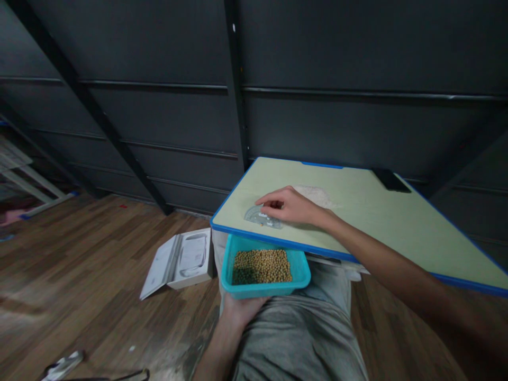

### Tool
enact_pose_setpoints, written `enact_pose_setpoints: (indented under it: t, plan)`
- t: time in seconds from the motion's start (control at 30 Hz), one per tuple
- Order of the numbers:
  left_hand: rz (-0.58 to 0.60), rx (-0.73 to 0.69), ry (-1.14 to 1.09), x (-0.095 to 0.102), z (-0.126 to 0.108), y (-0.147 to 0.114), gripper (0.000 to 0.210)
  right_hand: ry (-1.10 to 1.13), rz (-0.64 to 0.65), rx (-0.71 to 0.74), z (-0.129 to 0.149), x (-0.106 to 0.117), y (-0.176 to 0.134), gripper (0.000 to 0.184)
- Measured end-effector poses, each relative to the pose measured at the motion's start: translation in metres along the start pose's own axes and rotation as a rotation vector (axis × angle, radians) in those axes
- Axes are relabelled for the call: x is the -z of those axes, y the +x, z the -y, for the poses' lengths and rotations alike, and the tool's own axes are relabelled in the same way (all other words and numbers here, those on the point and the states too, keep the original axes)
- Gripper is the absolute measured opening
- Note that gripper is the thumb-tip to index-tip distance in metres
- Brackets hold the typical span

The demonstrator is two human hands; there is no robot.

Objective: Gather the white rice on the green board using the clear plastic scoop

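My left hand point(240, 308) supports a teal plastic basket point(260, 290) from below, its fingers mostly hidden under the base. Inside lie many round tan beans point(264, 264), which look like soybeans. The basket is just under the front edge of the table, above my lap. On the tabletop, my right hand point(291, 205) is over a clear protractor point(254, 216), thumb and index finger bent and apart. No object shows between them. A small orange-tan bit point(262, 225) lies by the protractor's lower edge. Behind my right hand is a pale, grainy patch point(315, 194).
The light table point(389, 222) has a blue rim. A black phone point(391, 180) lies at its far right. A dark panelled wall point(178, 116) stands behind. An opened white box point(192, 256) rests on the wooden floor to the left, with a cable point(119, 377) near the bottom.
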State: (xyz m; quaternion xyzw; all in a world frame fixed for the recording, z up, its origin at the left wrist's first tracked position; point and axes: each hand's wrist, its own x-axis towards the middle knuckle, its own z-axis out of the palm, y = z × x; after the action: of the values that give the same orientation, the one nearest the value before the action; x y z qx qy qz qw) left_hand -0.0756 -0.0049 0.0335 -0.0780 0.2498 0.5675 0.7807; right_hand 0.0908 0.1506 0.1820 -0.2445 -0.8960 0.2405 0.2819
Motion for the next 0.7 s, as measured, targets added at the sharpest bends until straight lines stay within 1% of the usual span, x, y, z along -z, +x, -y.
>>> enact_pose_setpoints:
  t: [0.1, 0.17, 0.3, 0.37, 0.43, 0.5, 0.57, 0.63, 0.7]
  plan:
    - [0.003, 0.012, -0.01, -0.005, -0.001, -0.002, 0.06, 0.034, 0.069, -0.002, 0.005, 0.001, -0.002, 0.029]
    - [0.007, 0.013, -0.014, -0.007, -0.003, -0.003, 0.063, 0.062, 0.109, 0.022, 0.007, 0.001, -0.003, 0.029]
    - [-0.013, -0.012, -0.008, -0.005, -0.008, -0.003, 0.064, 0.119, 0.142, 0.066, 0.008, -0.001, -0.003, 0.029]
    - [-0.027, -0.032, -0.001, -0.002, -0.01, -0.002, 0.064, 0.124, 0.103, 0.04, 0.007, -0.001, -0.002, 0.029]
    - [-0.036, -0.046, 0.011, 0.002, -0.011, 0.0, 0.063, 0.107, 0.013, 0.0, 0.005, 0.002, 0.0, 0.028]
    - [-0.051, -0.052, 0.027, 0.005, -0.012, 0.001, 0.062, 0.055, -0.093, -0.032, 0.001, 0.009, 0.002, 0.028]
    - [-0.062, -0.039, 0.036, 0.008, -0.012, 0.002, 0.061, -0.027, -0.166, -0.059, -0.005, 0.018, 0.004, 0.027]
    - [-0.052, -0.007, 0.03, 0.011, -0.01, 0.003, 0.06, -0.108, -0.19, -0.092, -0.014, 0.028, 0.005, 0.026]
    - [-0.013, 0.022, 0.021, 0.013, -0.007, 0.005, 0.06, -0.158, -0.186, -0.123, -0.023, 0.037, 0.005, 0.026]
